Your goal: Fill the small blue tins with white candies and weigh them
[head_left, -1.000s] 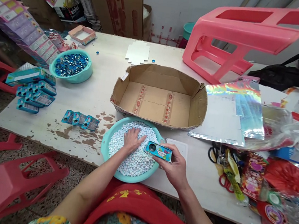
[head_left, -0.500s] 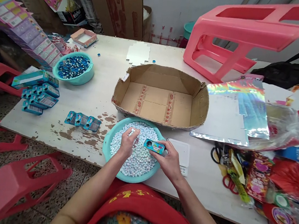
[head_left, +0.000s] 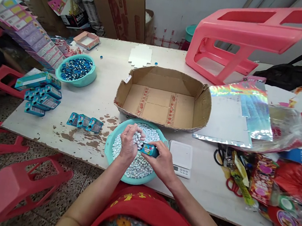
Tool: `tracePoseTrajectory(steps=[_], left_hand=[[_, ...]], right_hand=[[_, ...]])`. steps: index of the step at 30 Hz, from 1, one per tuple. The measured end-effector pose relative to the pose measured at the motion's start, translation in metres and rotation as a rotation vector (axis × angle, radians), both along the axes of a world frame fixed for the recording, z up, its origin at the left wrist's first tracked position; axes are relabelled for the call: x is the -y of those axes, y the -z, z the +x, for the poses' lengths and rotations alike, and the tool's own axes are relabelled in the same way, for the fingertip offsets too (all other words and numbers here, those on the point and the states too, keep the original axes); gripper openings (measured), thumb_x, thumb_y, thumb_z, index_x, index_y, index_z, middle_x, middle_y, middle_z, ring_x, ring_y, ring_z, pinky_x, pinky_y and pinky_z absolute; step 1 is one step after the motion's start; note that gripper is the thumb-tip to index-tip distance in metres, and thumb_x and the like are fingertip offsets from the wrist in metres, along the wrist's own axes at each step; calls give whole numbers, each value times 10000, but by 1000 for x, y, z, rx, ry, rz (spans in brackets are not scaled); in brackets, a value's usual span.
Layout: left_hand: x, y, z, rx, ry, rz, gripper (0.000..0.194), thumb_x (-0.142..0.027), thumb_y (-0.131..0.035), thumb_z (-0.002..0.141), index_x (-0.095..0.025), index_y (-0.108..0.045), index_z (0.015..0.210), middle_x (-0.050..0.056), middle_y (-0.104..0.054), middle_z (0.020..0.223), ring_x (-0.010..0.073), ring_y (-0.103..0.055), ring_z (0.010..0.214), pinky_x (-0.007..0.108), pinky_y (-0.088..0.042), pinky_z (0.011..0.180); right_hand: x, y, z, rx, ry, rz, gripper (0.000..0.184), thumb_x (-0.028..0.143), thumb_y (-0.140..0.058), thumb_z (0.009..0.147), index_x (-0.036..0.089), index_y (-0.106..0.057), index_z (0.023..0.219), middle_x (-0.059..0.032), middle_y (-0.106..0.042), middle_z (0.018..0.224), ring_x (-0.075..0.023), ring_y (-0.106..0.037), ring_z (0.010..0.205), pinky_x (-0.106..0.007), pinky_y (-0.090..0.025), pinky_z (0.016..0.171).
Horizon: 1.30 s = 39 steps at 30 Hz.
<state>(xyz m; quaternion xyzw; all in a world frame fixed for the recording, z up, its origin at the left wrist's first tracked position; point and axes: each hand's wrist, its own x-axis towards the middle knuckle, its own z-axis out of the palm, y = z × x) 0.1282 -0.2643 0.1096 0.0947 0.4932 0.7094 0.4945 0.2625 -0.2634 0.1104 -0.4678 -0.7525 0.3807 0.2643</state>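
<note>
Small white candies (head_left: 137, 139) fill the cupped palm of my left hand (head_left: 127, 143), its fingers curled around them. My right hand (head_left: 163, 161) grips a small blue printed box (head_left: 149, 149) between thumb and fingers. The box lies on its side, one end right against the candies in my left palm. Both hands are above a turquoise bowl (head_left: 108, 146) holding a heap of similar pale candies (head_left: 139, 168). A white digital scale (head_left: 181, 155) sits just right of the bowl, near my right hand.
Behind the bowl is a shallow cardboard box (head_left: 157, 104). To the left lie several small blue boxes (head_left: 84, 121), a stack of blue boxes (head_left: 42, 100) and a bowl (head_left: 84, 81) of blue caps. A pink stool (head_left: 240, 32) stands on the table; scissors (head_left: 232, 186) lie at right.
My right hand has brought the blue box leftward to my left hand and tilted it. My left hand has turned palm-up, showing the handful of candies.
</note>
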Motion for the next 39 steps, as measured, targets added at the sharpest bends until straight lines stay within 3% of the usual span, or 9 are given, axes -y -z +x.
tracePoseTrajectory(steps=[7,13,17,20,25,28,31,39], left_hand=[[0,3,-2,-54,-9,31,315,-387,-595,812,-183,-461,613,-44,-454,529,117,-549,530,249,-444,552],[3,-3,-1,-79,8,9,320,-395,-618,796,-185,-443,628,-47,-445,546,76,-457,471,204,-342,452],[1,2,-1,-100,3,7,344,-410,-624,792,-187,-433,613,-55,-420,517,64,-398,417,201,-291,406],[-1,7,-2,-92,-22,-55,362,-440,-609,797,-183,-441,606,-48,-424,525,72,-432,444,200,-302,418],[-1,7,0,-137,-58,12,331,-429,-596,810,-186,-459,633,-49,-444,547,81,-475,497,206,-383,496],[-3,7,0,-138,-78,-37,362,-426,-612,798,-180,-442,594,-51,-426,527,67,-430,461,197,-347,455],[-6,8,0,-118,-47,-20,351,-420,-614,801,-178,-449,607,-52,-423,515,59,-383,431,191,-286,408],[-13,-3,7,-56,101,36,333,-436,-603,795,-180,-475,625,-43,-417,513,64,-383,417,192,-275,390]], right_hand=[[6,8,-2,-40,14,-55,284,249,-758,678,239,-610,920,-17,-624,867,-230,-595,842,-340,-441,739],[6,7,-4,-96,34,-49,277,254,-754,686,234,-605,919,-18,-614,857,-219,-588,827,-331,-447,727],[2,14,-9,-94,29,-33,277,241,-737,692,236,-609,938,-26,-627,886,-230,-594,851,-345,-451,752],[0,18,-12,-91,39,-54,245,225,-722,688,230,-618,909,-24,-625,862,-229,-599,823,-345,-459,729],[3,11,-14,-121,34,-22,261,232,-713,701,245,-614,942,-27,-631,883,-235,-596,852,-352,-460,751],[3,11,-14,-127,54,-44,250,209,-716,688,242,-614,914,-20,-624,860,-230,-598,830,-342,-463,727],[0,15,-14,-151,53,-61,276,206,-729,680,238,-611,928,-18,-617,878,-223,-591,845,-336,-456,746],[-4,25,-6,-261,103,-201,278,316,-752,652,230,-642,893,-7,-625,854,-211,-600,812,-331,-469,745]])
